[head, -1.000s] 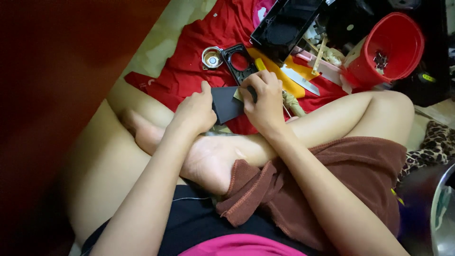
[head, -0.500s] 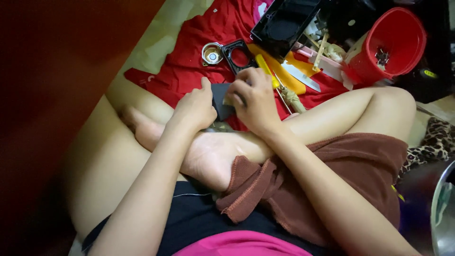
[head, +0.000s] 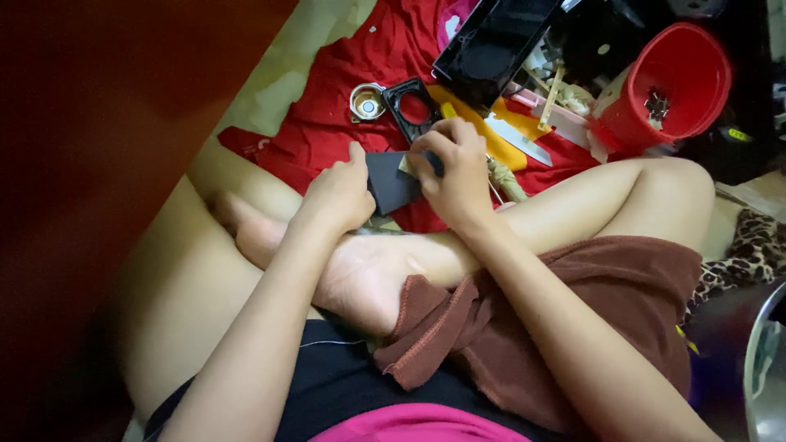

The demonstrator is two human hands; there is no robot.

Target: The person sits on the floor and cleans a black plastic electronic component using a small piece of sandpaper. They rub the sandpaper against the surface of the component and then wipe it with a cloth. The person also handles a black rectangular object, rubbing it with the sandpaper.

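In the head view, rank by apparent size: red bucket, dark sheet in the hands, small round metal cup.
1. red bucket, though it lies farther from the camera
2. dark sheet, partly covered by left hand and right hand
3. round metal cup

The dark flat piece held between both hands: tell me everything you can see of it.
The dark flat piece is a thin, matte, dark grey sheet with straight edges and a visible corner, possibly card or plastic. It is held above the crossed legs, tilted toward the camera. The left hand grips its left edge, thumb up; the right hand covers its upper right part, fingers curled over it. Behind it lies the red cloth. Its far side is hidden.
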